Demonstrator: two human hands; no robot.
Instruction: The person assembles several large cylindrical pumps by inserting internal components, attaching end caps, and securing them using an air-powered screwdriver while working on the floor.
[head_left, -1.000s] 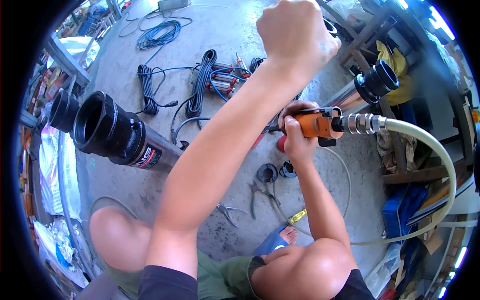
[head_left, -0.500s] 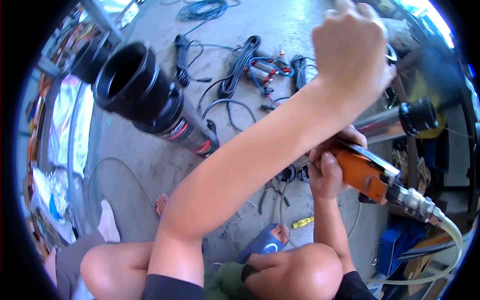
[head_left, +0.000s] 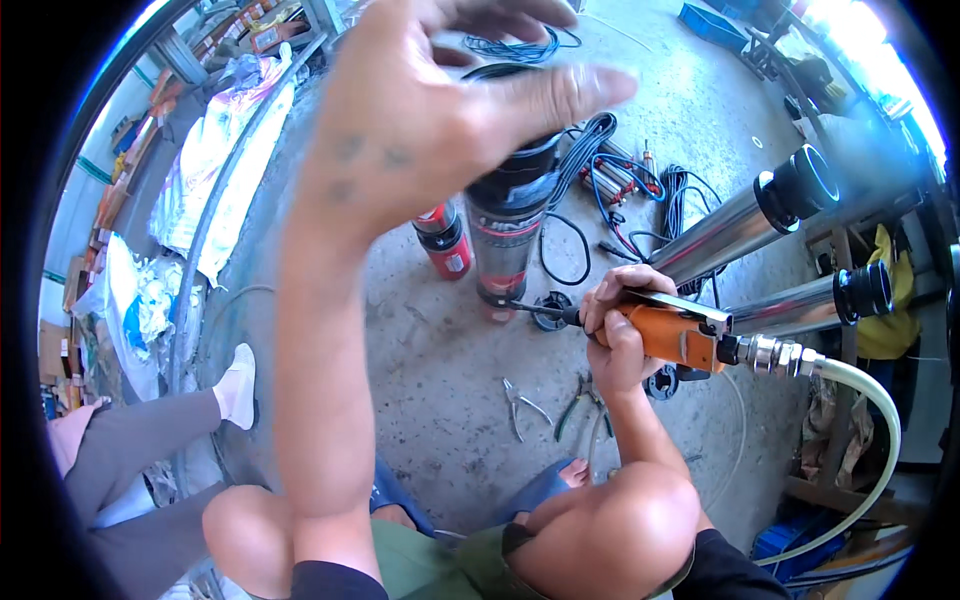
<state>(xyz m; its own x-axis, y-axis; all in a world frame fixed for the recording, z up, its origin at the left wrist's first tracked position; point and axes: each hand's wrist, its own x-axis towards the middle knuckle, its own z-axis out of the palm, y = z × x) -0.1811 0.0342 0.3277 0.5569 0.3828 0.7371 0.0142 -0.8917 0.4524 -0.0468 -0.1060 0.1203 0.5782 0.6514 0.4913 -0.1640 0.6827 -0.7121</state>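
My left hand (head_left: 420,130) is raised at the upper left, its thumb stretched out and fingers apart, with nothing visible in it. It covers part of a tall dark cylinder (head_left: 503,245) with a black threaded collar and red labels. My right hand (head_left: 618,330) is closed around an orange air-powered driver (head_left: 675,336), which has a pale hose (head_left: 885,420) on its metal coupling. The driver's thin dark bit (head_left: 540,309) points left, its tip at the foot of the dark cylinder. Whether it is seated in a fastener cannot be made out.
A second red-labelled cylinder (head_left: 443,245) stands behind my left wrist. Two silver cylinders (head_left: 725,228) with black ends lean at the right. Pliers (head_left: 520,408), black rings (head_left: 552,312) and coiled cables (head_left: 590,150) lie on the floor. A person's leg (head_left: 150,440) is at the left.
My left hand has swung from the upper right to the upper left, its fingers now spread. The view has shifted. The driver's bit, hidden before, now shows at the dark cylinder's foot.
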